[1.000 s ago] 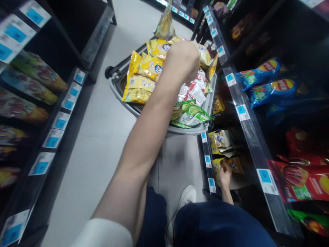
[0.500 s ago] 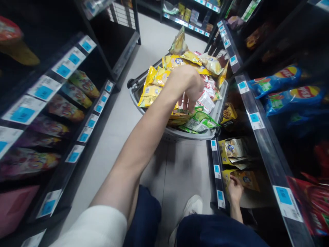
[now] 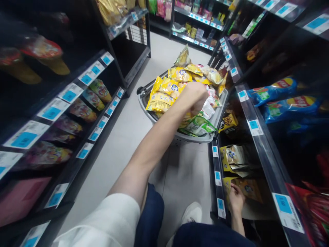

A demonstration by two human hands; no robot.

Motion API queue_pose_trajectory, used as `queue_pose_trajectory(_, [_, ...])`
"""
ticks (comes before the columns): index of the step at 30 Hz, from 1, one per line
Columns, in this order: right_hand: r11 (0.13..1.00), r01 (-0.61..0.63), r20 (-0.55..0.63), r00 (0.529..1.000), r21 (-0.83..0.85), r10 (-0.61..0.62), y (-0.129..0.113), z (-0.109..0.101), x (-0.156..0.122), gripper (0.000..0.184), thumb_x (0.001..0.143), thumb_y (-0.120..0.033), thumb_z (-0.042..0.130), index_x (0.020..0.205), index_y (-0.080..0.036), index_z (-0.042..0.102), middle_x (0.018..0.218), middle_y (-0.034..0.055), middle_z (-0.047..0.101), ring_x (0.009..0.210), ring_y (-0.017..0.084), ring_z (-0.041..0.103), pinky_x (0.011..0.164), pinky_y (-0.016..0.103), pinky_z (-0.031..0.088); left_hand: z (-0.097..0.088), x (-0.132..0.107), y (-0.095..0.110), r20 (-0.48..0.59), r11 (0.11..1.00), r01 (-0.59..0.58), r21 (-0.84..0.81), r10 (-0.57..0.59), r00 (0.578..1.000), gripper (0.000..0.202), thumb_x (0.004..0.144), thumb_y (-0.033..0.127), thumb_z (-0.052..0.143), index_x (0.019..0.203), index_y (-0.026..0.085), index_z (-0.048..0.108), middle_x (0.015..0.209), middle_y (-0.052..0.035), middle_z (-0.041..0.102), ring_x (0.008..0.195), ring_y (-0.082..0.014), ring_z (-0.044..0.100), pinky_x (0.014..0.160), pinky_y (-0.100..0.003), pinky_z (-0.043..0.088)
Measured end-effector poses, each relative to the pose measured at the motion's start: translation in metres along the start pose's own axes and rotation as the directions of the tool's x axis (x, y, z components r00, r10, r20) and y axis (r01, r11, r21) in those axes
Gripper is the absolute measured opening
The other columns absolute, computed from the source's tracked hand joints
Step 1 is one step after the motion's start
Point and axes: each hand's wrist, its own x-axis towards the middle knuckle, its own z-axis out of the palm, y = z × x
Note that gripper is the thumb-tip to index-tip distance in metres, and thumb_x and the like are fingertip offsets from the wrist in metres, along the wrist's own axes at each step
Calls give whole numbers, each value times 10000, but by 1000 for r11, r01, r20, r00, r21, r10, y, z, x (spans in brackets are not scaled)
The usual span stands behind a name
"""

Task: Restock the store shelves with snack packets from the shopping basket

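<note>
My left hand [image 3: 197,97] reaches down into a grey shopping basket [image 3: 144,109] heaped with snack bags. Its fingers are curled in among the packs; what they grip, if anything, is hidden. Right beside that hand lie a green snack bag [image 3: 199,126], yellow snack bags [image 3: 160,97] and red-and-white packs [image 3: 212,97]. Low on the right, my right hand [image 3: 236,199] pinches the front edge of a yellow snack bag [image 3: 250,190] on the bottom shelf. Another yellow-and-white bag [image 3: 233,156] stands just beyond it.
Shelves with blue-and-white price tags line both sides of the narrow aisle. Blue chip bags [image 3: 277,87] and red packs [image 3: 313,206] sit on the right shelf [image 3: 262,147]. Colourful bags [image 3: 82,109] fill the left one. A pale tiled floor [image 3: 113,161] runs between, with another shelf across the far end.
My left hand has curled tighter in the basket and its fingers show less. The right hand stays at the yellow bag. The view has shifted, showing more of the far shelves.
</note>
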Motion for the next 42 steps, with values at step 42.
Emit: queue_pose_trajectory(42, [458, 864, -311, 502, 207, -807, -339, -8, -99, 175, 882, -325, 752, 789, -208, 660, 667, -1, 653, 574, 143, 591, 599, 287, 488, -45, -53, 17, -472, 507, -848, -153, 717, 513, 405, 688, -7, 517, 1051, 107, 657, 987, -66, 681, 897, -159, 571, 863, -398, 446])
